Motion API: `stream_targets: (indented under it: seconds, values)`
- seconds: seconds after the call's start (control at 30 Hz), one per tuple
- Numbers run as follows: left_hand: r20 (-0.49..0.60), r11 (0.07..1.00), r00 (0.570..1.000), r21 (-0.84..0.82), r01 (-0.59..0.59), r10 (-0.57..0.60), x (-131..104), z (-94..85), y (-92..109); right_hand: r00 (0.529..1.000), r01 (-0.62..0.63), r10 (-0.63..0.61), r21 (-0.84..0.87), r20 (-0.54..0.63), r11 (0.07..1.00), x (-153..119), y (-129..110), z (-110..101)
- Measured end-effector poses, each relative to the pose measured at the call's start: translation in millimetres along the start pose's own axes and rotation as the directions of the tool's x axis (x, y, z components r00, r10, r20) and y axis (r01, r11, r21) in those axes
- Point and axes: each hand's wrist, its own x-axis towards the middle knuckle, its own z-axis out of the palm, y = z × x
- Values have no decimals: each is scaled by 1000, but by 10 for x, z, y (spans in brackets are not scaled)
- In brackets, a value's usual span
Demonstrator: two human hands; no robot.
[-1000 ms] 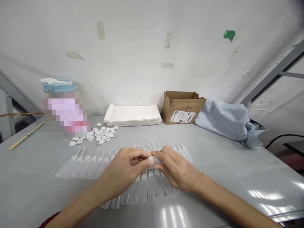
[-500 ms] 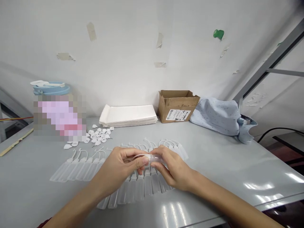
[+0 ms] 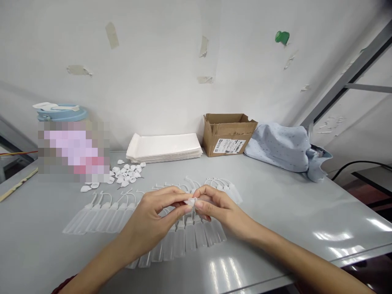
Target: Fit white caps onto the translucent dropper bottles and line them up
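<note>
In the middle of the head view my left hand [image 3: 161,210] and my right hand [image 3: 222,210] meet above the table. Between their fingertips shows the white cap [image 3: 191,201] of a small translucent plastic tube. My left thumb and fingers pinch the cap from the left. The fingers of my right hand close round the tube's body, which they mostly hide. Beneath the hands lie rows of capped translucent tubes [image 3: 190,237], partly covered by the hands. More such tubes [image 3: 101,218] lie left of my left wrist, with thin looped straps at their caps.
Loose white caps [image 3: 124,174] are heaped at the back left, beside a blurred pink item [image 3: 73,147] and a blue lid [image 3: 61,113]. White envelopes [image 3: 165,146], a cardboard box [image 3: 229,134] and a light blue cloth [image 3: 278,147] stand along the wall.
My right hand has turned, and its thumb now presses near the cap. The clear tube body, visible before, is mostly hidden by my fingers. The view has shifted slightly.
</note>
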Motion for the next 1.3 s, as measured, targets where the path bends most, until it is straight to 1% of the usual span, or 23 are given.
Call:
stream_targets:
  seconds: [0.03, 0.1, 0.17, 0.23, 0.3, 0.37, 0.43, 0.5, 0.53, 0.6, 0.7, 0.8, 0.87, 0.93, 1.0, 1.03, 1.13, 1.2, 1.23, 1.3]
  values:
    - [3, 999, 1000, -26, 23, -23, 1, 1, 11, 1000, -18, 18, 44, 6, 999, 0, -12, 4]
    - [16, 990, 994, -87, 110, -109, 2, 2, 35, 1000, -25, 26, 75, -3, 997, -6, -26, 12]
    - [31, 970, 978, -122, 209, -206, 2, 3, 52, 1000, -11, 12, 48, -24, 999, -15, -20, 20]
    - [48, 959, 967, -124, 256, -252, -3, 9, 50, 999, 9, -8, 17, -42, 1000, -19, 2, 24]
    - [51, 968, 975, -114, 222, -218, -13, 21, 28, 1000, 2, 1, 76, -31, 997, -13, 24, 23]
    - [22, 990, 992, -56, 126, -125, -23, 39, -1, 998, -67, 66, 235, 10, 970, -3, 36, 14]
    - [-12, 999, 1000, 45, 13, -12, -31, 58, -23, 987, -161, 145, 371, 70, 915, 6, 30, 0]
    - [-23, 993, 998, 105, -53, 56, -35, 72, -23, 980, -198, 174, 393, 98, 898, 7, 12, -12]
    - [-21, 993, 998, 103, -57, 60, -35, 76, -14, 982, -188, 164, 368, 95, 911, 4, 0, -14]
    - [-16, 997, 999, 65, -28, 29, -36, 78, 14, 991, -131, 118, 278, 64, 952, -8, -24, -8]
    - [-41, 1000, 999, 5, 8, -8, -37, 73, 53, 998, -54, 50, 150, 29, 987, -29, -44, 16]
    - [-71, 998, 997, -46, 40, -43, -39, 66, 69, 996, -59, 49, 143, 71, 988, -34, -36, 27]
    - [-70, 992, 992, -87, 95, -101, -41, 58, 75, 994, -63, 49, 158, 93, 985, -29, -21, 17]
    - [-57, 977, 981, -118, 178, -185, -43, 45, 87, 997, -31, 23, 128, 69, 991, -26, -8, 1]
    - [-17, 960, 967, -126, 251, -255, -44, 31, 100, 999, 21, -22, 40, 27, 999, -35, -3, -11]
    - [10, 955, 963, -127, 269, -270, -44, 24, 105, 999, 50, -50, -18, 13, 999, -44, -3, -13]
    - [85, 949, 963, -168, 267, -256, -43, 13, 101, 988, 153, -152, -194, 21, 969, -85, -12, -1]
    - [105, 947, 966, -199, 254, -237, -47, 11, 85, 979, 201, -199, -261, 34, 944, -110, -21, 14]
    - [105, 949, 969, -202, 241, -223, -51, 12, 76, 979, 201, -200, -261, 33, 944, -117, -23, 21]
    - [85, 969, 981, -166, 185, -173, -63, 15, 60, 988, 156, -153, -173, 32, 973, -117, -16, 27]
